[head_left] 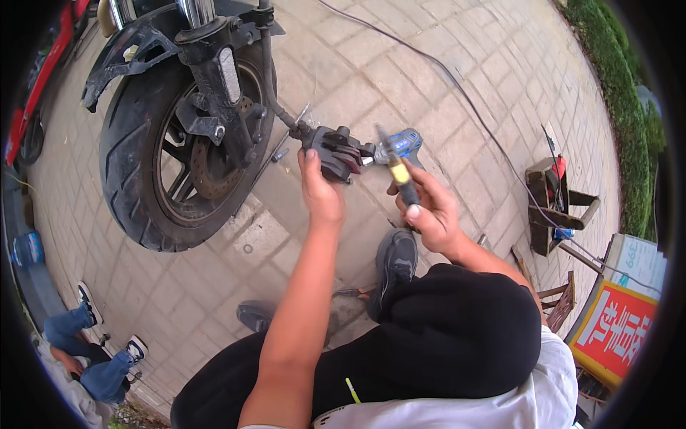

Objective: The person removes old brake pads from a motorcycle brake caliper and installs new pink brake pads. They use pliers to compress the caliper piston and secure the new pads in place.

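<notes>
My left hand (pixel 323 194) is closed round a black brake caliper (pixel 330 149), its thumb along the near side. Reddish-brown brake pads (pixel 350 159) show in the caliper's slot, and a black hose (pixel 274 89) runs up from it along the fork. My right hand (pixel 434 213) grips a screwdriver (pixel 401 179) by its yellow and black handle. Its shaft points up and away, a little blurred, just right of the caliper and apart from it. To the left stands the motorcycle's front wheel (pixel 120 164) with its brake disc (pixel 214 171) bare beside the fork (pixel 221 93).
A blue cordless power tool (pixel 406 143) lies on the paving just beyond my hands. A dark cable (pixel 457 79) crosses the ground to a wooden toolbox (pixel 537 207) at right. Near it stands a red and yellow sign (pixel 614 332). Another person's legs (pixel 107 372) are at lower left.
</notes>
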`<state>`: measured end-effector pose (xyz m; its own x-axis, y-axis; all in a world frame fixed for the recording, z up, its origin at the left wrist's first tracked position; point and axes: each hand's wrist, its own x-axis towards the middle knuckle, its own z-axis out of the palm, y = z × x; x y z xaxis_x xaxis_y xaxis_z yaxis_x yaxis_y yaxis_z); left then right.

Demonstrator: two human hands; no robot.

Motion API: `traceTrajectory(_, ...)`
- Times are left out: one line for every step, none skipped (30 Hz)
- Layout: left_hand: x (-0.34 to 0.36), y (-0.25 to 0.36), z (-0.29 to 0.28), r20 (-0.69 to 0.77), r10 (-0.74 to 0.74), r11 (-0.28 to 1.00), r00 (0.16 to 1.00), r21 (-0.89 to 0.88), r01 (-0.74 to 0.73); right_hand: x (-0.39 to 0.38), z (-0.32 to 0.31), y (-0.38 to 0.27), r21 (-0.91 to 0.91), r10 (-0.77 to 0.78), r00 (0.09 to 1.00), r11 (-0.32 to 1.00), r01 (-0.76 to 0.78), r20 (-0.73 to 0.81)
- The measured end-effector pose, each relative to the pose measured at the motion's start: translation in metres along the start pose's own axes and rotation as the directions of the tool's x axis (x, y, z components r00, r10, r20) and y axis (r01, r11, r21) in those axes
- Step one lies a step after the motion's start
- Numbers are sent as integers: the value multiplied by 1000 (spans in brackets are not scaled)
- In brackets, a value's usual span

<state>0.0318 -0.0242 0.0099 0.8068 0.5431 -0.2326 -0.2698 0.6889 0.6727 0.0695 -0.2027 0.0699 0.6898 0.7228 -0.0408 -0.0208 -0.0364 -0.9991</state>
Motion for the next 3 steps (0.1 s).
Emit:
traceTrajectory(-3,0,4,-12,20,999,1000,49,-19,3,-5,3,-130,67,997,990,-61,40)
traceTrajectory(-3,0,3,-7,-1,1000,1000,29,1,9,-12,6,-341,164,978,933,-112,127)
traceTrajectory(-1,0,-4,-3,-21,1000,1000,8,21,2,-17,13,-377,118,983,925,-56,144)
